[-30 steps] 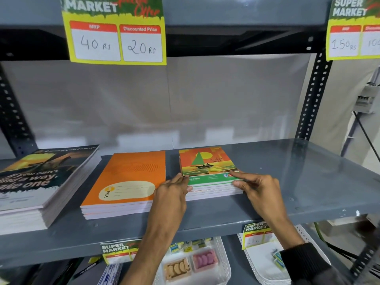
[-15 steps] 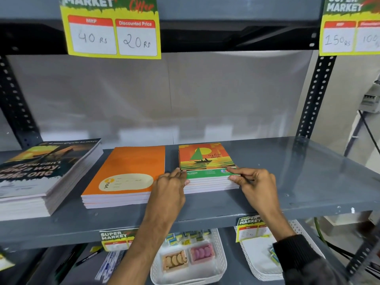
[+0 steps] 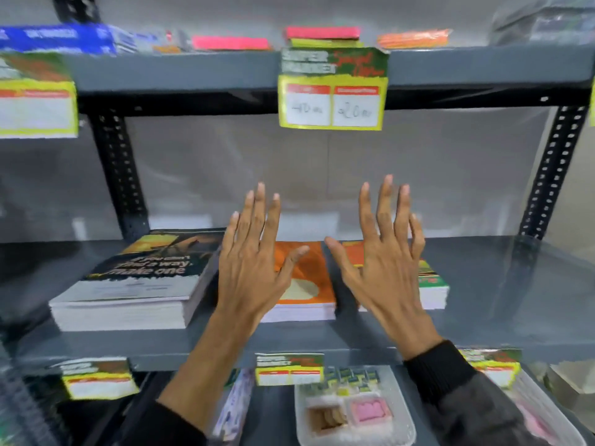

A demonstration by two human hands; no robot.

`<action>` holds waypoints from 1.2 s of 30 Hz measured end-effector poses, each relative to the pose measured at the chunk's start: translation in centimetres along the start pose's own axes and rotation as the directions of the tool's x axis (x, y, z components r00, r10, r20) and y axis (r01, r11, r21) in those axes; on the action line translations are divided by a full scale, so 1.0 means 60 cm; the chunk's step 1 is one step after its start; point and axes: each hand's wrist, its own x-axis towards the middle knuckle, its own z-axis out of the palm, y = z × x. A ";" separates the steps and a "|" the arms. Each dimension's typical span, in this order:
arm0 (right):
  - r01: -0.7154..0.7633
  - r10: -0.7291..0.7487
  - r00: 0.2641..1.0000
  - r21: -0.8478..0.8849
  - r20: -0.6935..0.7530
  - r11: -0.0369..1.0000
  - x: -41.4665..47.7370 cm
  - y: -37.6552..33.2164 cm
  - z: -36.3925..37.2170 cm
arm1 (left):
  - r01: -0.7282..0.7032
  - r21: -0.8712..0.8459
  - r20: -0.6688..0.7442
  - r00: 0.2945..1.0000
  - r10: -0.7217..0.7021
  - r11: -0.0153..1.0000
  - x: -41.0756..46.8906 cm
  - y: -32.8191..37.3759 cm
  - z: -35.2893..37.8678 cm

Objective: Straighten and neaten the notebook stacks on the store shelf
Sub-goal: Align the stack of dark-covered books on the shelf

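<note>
Three notebook stacks lie side by side on the grey shelf (image 3: 502, 300). A thick stack with a dark cover (image 3: 138, 281) is at the left, an orange stack (image 3: 306, 281) in the middle, and a smaller stack with a sunset cover (image 3: 433, 284) at the right. My left hand (image 3: 254, 262) is raised in front of the orange stack, fingers spread, holding nothing. My right hand (image 3: 383, 252) is raised in front of the sunset stack, also spread and empty. Both hands hide parts of those two stacks.
A yellow price tag (image 3: 331, 91) hangs from the shelf above, which carries pink and orange packs (image 3: 322, 33). Black perforated uprights (image 3: 119, 169) flank the bay. Below, white trays (image 3: 351, 416) hold small items, behind more price tags (image 3: 289, 370).
Both hands have lifted off the sunset stack and now hover open in front of the shelf. The view has swung left and up, showing the upper shelf. The image is blurred.
</note>
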 end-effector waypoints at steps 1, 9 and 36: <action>0.006 -0.006 1.000 0.005 0.007 1.000 0.000 -0.027 0.011 | -0.004 0.021 0.001 1.000 0.004 1.000 -0.004 -0.024 -0.011; 0.053 -0.063 0.987 0.071 0.145 0.996 -0.020 -0.235 0.102 | 0.058 0.061 0.012 0.998 -0.059 0.996 -0.064 -0.250 -0.085; -0.291 -0.007 0.864 0.512 0.503 0.808 -0.095 -0.387 0.185 | 0.320 -0.267 0.056 0.947 -0.317 0.909 -0.185 -0.463 -0.103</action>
